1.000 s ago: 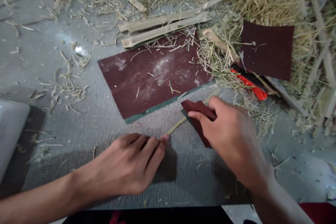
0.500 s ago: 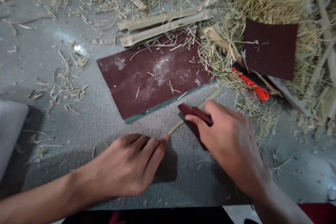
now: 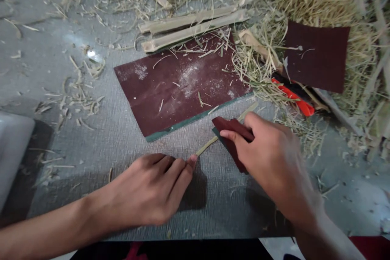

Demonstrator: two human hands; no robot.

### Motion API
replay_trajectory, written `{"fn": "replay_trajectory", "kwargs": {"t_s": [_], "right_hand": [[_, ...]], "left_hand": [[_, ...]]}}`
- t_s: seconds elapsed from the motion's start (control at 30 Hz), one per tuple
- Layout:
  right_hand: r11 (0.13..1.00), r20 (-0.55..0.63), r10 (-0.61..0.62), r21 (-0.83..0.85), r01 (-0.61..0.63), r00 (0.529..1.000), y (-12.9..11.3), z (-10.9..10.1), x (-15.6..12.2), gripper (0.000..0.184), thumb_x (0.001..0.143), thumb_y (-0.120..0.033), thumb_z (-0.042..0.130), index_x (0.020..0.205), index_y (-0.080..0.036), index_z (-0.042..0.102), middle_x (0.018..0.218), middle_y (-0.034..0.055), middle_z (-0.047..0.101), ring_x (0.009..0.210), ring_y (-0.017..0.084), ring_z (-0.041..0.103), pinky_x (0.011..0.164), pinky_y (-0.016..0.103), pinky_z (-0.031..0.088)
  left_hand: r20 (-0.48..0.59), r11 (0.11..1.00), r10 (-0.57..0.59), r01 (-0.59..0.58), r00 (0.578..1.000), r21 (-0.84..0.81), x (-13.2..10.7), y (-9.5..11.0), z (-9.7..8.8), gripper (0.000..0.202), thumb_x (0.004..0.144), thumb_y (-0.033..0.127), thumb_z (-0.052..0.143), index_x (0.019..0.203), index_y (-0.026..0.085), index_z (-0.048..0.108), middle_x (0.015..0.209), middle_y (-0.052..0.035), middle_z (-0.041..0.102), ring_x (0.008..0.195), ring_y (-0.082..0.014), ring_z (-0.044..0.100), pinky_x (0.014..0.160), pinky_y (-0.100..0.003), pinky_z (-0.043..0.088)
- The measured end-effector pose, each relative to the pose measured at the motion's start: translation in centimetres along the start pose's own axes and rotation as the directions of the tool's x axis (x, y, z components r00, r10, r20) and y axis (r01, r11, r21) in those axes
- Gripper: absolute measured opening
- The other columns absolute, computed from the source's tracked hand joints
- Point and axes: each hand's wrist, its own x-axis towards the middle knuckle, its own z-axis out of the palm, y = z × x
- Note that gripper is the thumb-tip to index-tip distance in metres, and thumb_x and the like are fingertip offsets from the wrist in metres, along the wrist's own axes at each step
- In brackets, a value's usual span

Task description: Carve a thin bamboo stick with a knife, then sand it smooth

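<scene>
Between finger and thumb, my left hand (image 3: 164,189) pinches the near end of a thin pale bamboo strip (image 3: 207,145). The strip slants up to the right, and its far end shows beyond my right hand (image 3: 268,150). That hand is closed on a folded piece of dark red sandpaper (image 3: 228,134) with a green backing, which is wrapped over the strip. Just behind both hands lies a large sheet of dark red sandpaper (image 3: 183,89), dusted with white powder and a few shavings.
Split bamboo pieces (image 3: 195,28) lie across the sheet's back edge. At right, a small sandpaper square (image 3: 317,57) rests on heaped shavings (image 3: 313,0), beside a red-and-black handled tool (image 3: 295,97). A pale, round-cornered object (image 3: 14,142) sits at the left edge of the grey table (image 3: 115,130).
My right hand has slid the folded sandpaper slightly up and to the right along the strip. My left hand stays nearly where it was, still pinching the end.
</scene>
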Motion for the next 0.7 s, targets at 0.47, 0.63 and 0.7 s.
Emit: {"fn": "replay_trajectory", "kwargs": {"t_s": [0.47, 0.63, 0.7], "right_hand": [[0.996, 0.019, 0.086, 0.016, -0.086, 0.996, 1.6, 0.1, 0.7, 0.038, 0.078, -0.043, 0.064, 0.061, -0.021, 0.037, 0.046, -0.0073, 0.037, 0.042, 0.007, 0.021, 0.043, 0.022, 0.018], [0.99, 0.042, -0.105, 0.098, 0.1, 0.994, -0.8, 0.1, -0.4, 0.026, 0.087, -0.031, 0.054, 0.066, -0.02, 0.042, 0.053, -0.0035, 0.05, 0.042, 0.009, 0.04, 0.045, 0.023, 0.02], [0.994, 0.034, -0.094, 0.058, 0.092, 0.995, -1.1, 0.0, -0.5, 0.028, 0.085, -0.034, 0.057, 0.066, -0.02, 0.042, 0.052, -0.0041, 0.049, 0.041, 0.009, 0.04, 0.044, 0.023, 0.019]], "left_hand": [[0.052, 0.999, 0.004, -0.006, 0.999, 0.04, -0.3, -0.3, -0.1, 0.025, 0.093, 0.008, 0.031, 0.102, 0.002, 0.054, 0.062, -0.0016, 0.055, 0.047, -0.0142, 0.052, 0.044, -0.028, 0.05], [0.024, 1.0, 0.003, -0.003, 1.0, 0.02, -0.2, 0.1, 0.1, 0.031, 0.093, 0.008, 0.027, 0.088, 0.006, 0.058, 0.061, -0.0037, 0.057, 0.054, -0.0153, 0.058, 0.05, -0.028, 0.053], [0.018, 1.0, -0.005, 0.004, 1.0, 0.029, -0.1, 0.1, 0.1, 0.032, 0.093, 0.008, 0.026, 0.09, 0.004, 0.058, 0.061, -0.0049, 0.058, 0.053, -0.0153, 0.058, 0.049, -0.028, 0.053]]}}
